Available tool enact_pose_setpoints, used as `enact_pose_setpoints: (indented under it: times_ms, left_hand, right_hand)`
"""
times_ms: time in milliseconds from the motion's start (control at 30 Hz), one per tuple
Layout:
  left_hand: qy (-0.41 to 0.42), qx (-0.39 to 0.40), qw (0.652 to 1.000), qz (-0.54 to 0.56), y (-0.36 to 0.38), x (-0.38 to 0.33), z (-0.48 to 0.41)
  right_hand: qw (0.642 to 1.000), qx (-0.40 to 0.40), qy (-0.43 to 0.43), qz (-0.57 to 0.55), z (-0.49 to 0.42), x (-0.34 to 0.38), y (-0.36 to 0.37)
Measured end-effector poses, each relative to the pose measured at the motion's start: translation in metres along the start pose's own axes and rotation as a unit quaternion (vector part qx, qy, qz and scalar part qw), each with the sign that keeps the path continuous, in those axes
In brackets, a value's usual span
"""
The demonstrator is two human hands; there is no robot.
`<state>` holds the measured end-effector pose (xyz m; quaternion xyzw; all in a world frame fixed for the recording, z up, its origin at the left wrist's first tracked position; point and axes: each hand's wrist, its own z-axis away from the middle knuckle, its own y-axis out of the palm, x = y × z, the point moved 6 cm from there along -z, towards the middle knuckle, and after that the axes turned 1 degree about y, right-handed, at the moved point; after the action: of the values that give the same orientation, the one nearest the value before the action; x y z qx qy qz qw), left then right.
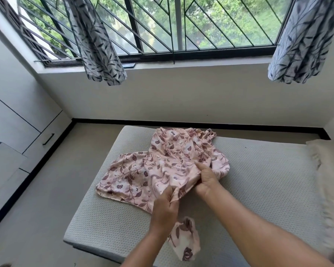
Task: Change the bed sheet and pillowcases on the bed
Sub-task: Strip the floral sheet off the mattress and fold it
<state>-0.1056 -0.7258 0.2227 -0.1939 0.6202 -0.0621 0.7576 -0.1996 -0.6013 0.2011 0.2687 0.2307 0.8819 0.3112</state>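
A home bedroom: bare mattress, curtained barred window (greenery outside), cupboards.

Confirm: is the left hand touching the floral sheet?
Touching. Head view: the left hand pinches a fold of the sheet between thumb and fingers, with no gap.

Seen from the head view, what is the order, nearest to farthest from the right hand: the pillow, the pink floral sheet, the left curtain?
1. pink floral sheet, gripped by the right hand.
2. pillow, far right on the bed.
3. left curtain, hanging at the window.
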Motion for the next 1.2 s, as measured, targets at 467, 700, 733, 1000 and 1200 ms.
enact_pose_setpoints:
  times_ms: [467,700,733,1000,1200]
  left_hand:
    - [0.034,-0.161,0.93,-0.329,-0.128,0.016,0.017]
    - [-0.085,-0.348,0.922,-0.144,-0.183,0.016,-0.018]
    - [-0.088,-0.366,0.919,-0.117,-0.189,0.013,-0.028]
    - [-0.005,-0.321,0.897,0.303,-0.19,-0.052,-0.128]
    - [0.03,-0.256,0.881,0.396,-0.169,-0.088,-0.183]
  right_hand:
    - [0.997,0.028,-0.063,-0.016,-0.058,0.115,-0.016]
    - [0.965,0.129,-0.182,-0.135,-0.048,0.187,-0.001]
    - [0.965,0.136,-0.185,-0.128,-0.04,0.192,-0.001]
    - [0.866,0.29,-0.371,-0.168,0.11,0.253,-0.002]
    - [0.871,0.16,-0.44,-0.151,0.154,0.282,-0.076]
